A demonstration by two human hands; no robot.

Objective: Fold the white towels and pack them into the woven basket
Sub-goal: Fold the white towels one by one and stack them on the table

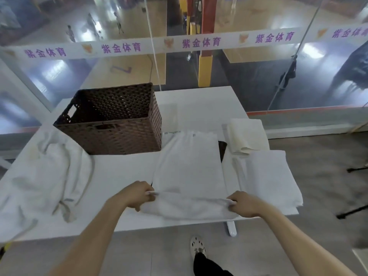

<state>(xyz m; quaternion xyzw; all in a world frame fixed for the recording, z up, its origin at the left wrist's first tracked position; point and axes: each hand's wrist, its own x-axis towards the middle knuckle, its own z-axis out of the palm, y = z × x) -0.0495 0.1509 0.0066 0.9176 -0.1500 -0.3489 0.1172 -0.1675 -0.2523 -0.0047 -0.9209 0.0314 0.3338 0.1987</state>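
Mid-fold: left hand (139, 195) and right hand (244, 204) each have their grip clamped on a near corner of the white towel (189, 168), which lies flat on the counter (123, 172) just right of the woven basket (113, 118). Likely next: carry the near edge away onto the far edge, keeping corners aligned. Basket looks empty.

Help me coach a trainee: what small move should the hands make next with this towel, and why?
Probably lift the near edge and carry it to the far edge, halving the towel. The left hand and right hand each pinch a near corner, the towel lies flat ahead, and it looks longer than the folded towel beside it.
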